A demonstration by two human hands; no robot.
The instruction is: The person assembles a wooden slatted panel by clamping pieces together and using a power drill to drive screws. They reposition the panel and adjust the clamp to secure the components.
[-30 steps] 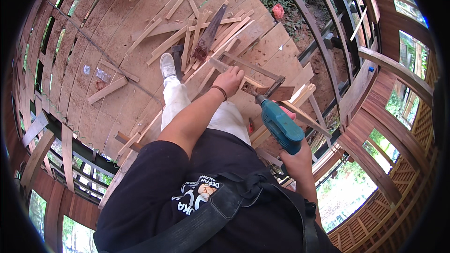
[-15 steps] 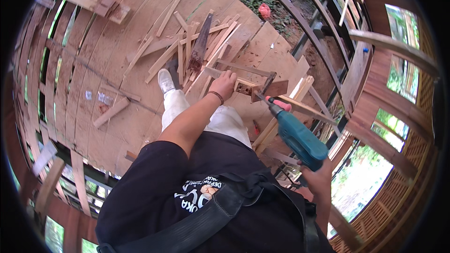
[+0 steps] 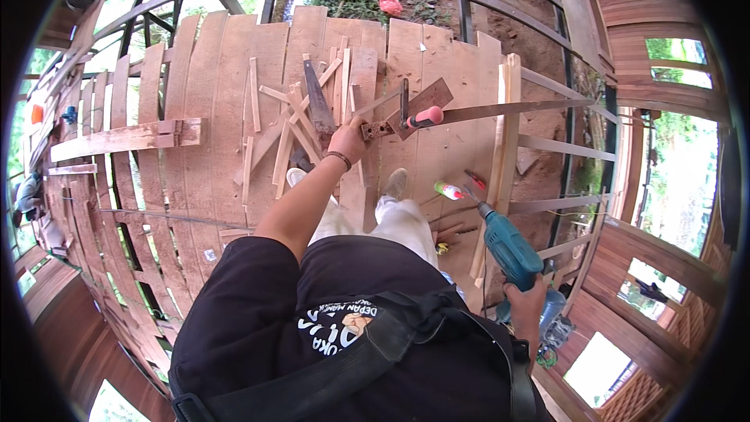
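My right hand (image 3: 527,305) is wrapped round the grip of a teal power drill (image 3: 512,248). Its bit points up and left, apart from the wood. My left hand (image 3: 349,141) grips the end of a narrow wooden piece (image 3: 376,130) ahead of me. At that piece's right end sits a clamp (image 3: 404,101) with a pink handle (image 3: 426,116), beside a flat brown board (image 3: 431,98). The fingertips of my left hand are partly hidden by the wood.
Loose wooden strips (image 3: 291,137) and a dark tapered blade (image 3: 316,98) lie beyond my left hand. A small bottle (image 3: 449,190) lies near the drill. A long timber (image 3: 504,148) stands at the right, beside floor framing (image 3: 558,205) with gaps. A plank (image 3: 117,142) lies left.
The drill has drawn back from the clamped wood, toward my right side. My left hand keeps its hold on the wooden piece. The view has turned, showing more floor.
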